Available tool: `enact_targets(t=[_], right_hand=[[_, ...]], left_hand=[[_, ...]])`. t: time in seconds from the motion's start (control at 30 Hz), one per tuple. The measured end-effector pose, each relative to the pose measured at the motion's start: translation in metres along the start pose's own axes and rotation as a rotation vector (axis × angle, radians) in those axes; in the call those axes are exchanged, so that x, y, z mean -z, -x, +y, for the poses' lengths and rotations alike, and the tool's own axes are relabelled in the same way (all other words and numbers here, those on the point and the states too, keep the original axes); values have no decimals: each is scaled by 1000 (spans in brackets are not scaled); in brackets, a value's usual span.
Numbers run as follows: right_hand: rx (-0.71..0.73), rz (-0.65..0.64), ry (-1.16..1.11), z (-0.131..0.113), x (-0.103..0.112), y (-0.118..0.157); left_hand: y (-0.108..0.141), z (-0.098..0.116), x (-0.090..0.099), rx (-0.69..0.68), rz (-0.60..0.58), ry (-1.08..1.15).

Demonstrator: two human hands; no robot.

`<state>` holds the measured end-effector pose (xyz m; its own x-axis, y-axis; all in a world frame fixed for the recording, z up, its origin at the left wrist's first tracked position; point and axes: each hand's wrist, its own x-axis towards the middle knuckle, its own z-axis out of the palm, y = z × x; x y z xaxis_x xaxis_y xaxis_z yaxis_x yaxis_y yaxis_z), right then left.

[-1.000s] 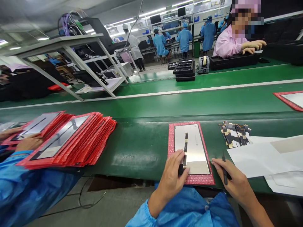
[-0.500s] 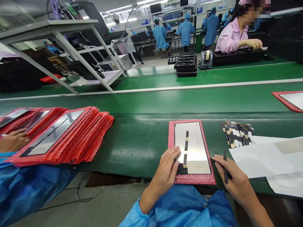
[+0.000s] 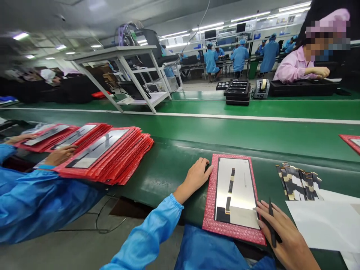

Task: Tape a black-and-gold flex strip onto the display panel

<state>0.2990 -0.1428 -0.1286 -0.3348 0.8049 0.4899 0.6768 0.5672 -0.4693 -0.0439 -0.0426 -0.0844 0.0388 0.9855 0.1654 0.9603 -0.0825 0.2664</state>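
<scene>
Left grip [image 3: 196, 175] open, fingertips touching red bubble-wrap tray [image 3: 209, 210]; right grip [image 3: 281, 232] closed on black stylus [image 3: 272, 225].

The panel [image 3: 236, 187] lies on the padded sleeve [image 3: 210, 202]; the sleeve stack [image 3: 112, 157] lies left, the flex cables [image 3: 298, 183] right.

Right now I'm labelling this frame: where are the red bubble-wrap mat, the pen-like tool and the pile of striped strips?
red bubble-wrap mat [image 3: 211, 195], head view, its left border.
pen-like tool [image 3: 271, 215], head view, its shaft above the fingers.
pile of striped strips [image 3: 298, 182], head view, the middle of the pile.
</scene>
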Motion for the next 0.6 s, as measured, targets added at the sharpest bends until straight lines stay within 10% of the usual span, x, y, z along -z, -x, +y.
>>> enact_targets(t=[0.6], right_hand=[[269, 64, 93, 14, -11, -2]], left_hand=[[-17, 22, 4, 160, -206, 136]])
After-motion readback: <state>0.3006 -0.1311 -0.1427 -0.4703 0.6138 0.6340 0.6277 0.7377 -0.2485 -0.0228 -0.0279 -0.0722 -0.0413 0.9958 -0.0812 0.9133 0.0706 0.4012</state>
